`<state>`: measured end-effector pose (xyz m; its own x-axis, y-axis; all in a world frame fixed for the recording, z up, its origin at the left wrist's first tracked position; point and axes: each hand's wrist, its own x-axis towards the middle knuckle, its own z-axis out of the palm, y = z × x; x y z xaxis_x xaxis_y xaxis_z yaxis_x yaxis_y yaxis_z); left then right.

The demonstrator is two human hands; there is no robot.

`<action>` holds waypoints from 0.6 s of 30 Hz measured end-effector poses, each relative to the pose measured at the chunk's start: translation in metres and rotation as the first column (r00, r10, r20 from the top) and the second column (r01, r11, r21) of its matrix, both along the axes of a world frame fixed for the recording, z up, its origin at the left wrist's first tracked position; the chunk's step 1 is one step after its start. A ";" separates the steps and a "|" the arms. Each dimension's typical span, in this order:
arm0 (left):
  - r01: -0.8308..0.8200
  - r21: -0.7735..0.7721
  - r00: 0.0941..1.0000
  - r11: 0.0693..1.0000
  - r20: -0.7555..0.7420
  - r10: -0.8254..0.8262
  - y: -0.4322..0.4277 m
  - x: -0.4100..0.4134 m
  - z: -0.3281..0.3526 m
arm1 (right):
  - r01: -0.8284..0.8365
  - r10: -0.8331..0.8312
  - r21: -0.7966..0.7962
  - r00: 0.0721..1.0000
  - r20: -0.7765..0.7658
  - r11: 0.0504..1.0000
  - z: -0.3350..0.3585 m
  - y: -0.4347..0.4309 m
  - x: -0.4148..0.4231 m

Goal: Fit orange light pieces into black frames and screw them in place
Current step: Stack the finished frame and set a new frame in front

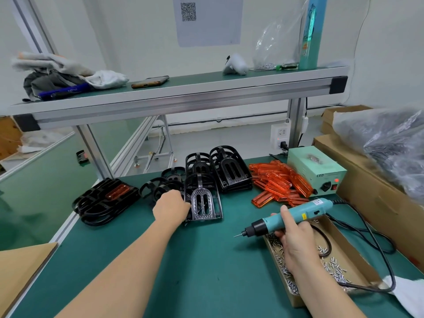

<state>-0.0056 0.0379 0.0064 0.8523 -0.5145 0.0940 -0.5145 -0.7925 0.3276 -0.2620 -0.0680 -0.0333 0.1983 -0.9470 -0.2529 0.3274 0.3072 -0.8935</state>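
My left hand point(171, 207) reaches to the left edge of a black frame point(203, 200) lying flat mid-table; its fingertips are hidden, so the grip is unclear. More black frames point(230, 168) stand stacked behind it. A pile of orange light pieces point(278, 182) lies to the right. At the far left, a stack of frames point(103, 203) carries an orange piece point(117, 191) fitted on top. My right hand point(292, 237) grips a teal electric screwdriver point(291, 216), with its bit pointing left, above the cardboard tray of screws point(344, 269).
A pale green power supply box point(315, 171) stands behind the orange pile, and the screwdriver's black cable point(376, 244) loops over the tray. Cardboard boxes point(367, 182) with plastic bags line the right. A shelf point(183, 92) holding cloths and a phone hangs overhead. Cardboard sheet point(20, 269) lies bottom left.
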 end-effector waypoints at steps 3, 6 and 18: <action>-0.014 -0.002 0.999 1.000 -0.030 0.014 -0.001 0.001 -0.001 | 0.007 -0.007 -0.007 1.000 0.001 1.000 -0.001 -0.001 0.001; -0.025 -0.046 0.997 0.999 -0.072 0.022 -0.001 0.001 -0.002 | 0.016 -0.016 -0.012 1.000 0.005 1.000 -0.001 -0.001 0.000; -0.137 -0.758 0.879 0.637 -0.389 -0.275 0.040 -0.029 0.009 | -0.004 -0.012 -0.079 0.980 -0.199 0.997 -0.006 0.000 0.001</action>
<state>-0.0351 0.0777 0.0156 0.8627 -0.4942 0.1074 -0.1942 -0.1278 0.9726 -0.2608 -0.0677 -0.0394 0.1473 -0.9662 -0.2118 0.1415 0.2325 -0.9623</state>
